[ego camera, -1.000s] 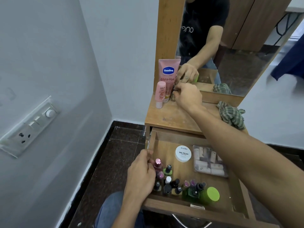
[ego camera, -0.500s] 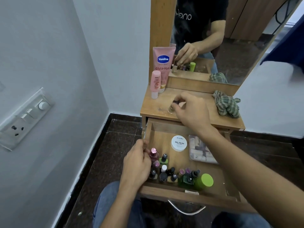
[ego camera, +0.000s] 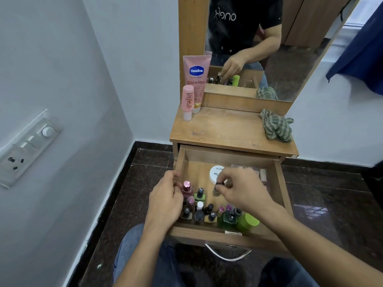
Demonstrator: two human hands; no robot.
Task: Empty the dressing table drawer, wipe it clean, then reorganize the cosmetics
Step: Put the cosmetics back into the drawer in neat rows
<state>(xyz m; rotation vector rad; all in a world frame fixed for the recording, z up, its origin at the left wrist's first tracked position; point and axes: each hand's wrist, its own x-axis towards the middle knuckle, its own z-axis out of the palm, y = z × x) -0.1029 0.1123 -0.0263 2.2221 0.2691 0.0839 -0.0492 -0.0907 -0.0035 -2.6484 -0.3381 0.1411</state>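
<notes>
The open wooden drawer [ego camera: 278, 183] holds several nail polish bottles [ego camera: 199, 214] along its front edge, a green-capped bottle [ego camera: 246, 221], a white nail polish remover jar [ego camera: 215, 172] and a clear packet [ego camera: 262, 175] at the back right. My right hand [ego camera: 242, 191] pinches a small clear bottle with a dark cap [ego camera: 217, 188] just above the drawer floor. My left hand [ego camera: 165, 201] rests at the drawer's left side, fingers curled against a pink-capped bottle [ego camera: 187, 188].
On the dressing table top [ego camera: 228, 131] stand a pink Vaseline tube [ego camera: 196, 79] and a smaller pink tube [ego camera: 187, 102] at the back left. A green checked cloth [ego camera: 276, 127] lies at the back right below the mirror [ego camera: 269, 48]. A wall socket panel [ego camera: 27, 148] is at left.
My right hand has brought the small bottle from the back of the table top down into the drawer. My left hand stayed by the pink-capped bottle.
</notes>
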